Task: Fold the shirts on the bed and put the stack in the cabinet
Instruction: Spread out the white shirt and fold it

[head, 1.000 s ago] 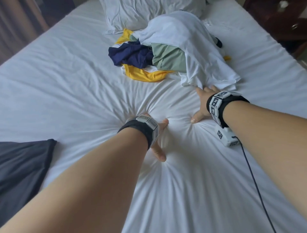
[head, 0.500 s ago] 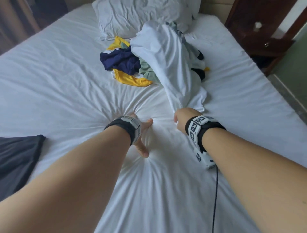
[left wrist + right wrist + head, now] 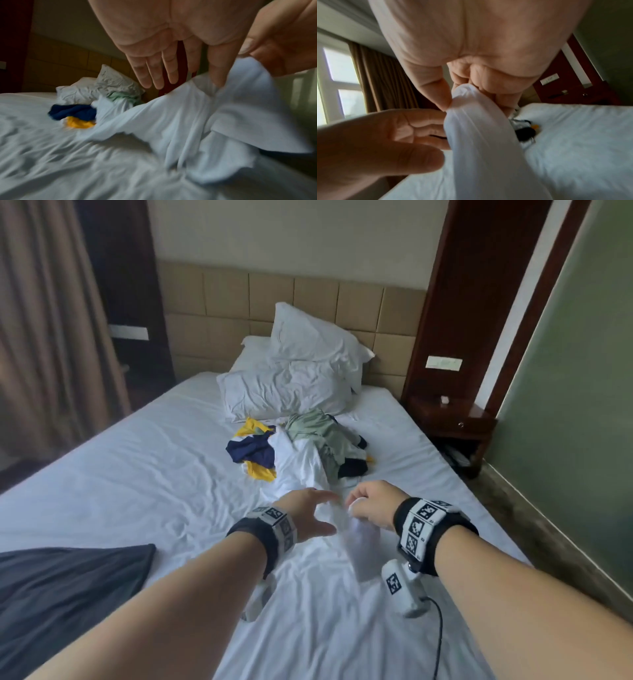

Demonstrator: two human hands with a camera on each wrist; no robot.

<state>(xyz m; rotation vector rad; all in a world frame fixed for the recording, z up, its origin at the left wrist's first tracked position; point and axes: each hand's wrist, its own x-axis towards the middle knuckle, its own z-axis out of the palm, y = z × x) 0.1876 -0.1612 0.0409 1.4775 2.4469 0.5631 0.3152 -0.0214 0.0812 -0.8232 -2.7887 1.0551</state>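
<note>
Right hand [image 3: 371, 503] pinches the white shirt [image 3: 298, 465]; left hand [image 3: 305, 515] spread beside it.

Two bare forearms, no sleeves. A black strap [image 3: 255, 534] circles the wrist behind the left hand [image 3: 305, 513], topped by a white block [image 3: 278, 522] printed with black-and-white square code markers. The right hand [image 3: 371, 503] has a wider black band [image 3: 433, 537] carrying larger marker tiles [image 3: 423, 517]. Below it hangs a white camera pod [image 3: 406, 590] bearing one more marker, trailing a thin black cable [image 3: 439, 642]. A similar white pod [image 3: 257, 601] shows under the left wrist.
</note>
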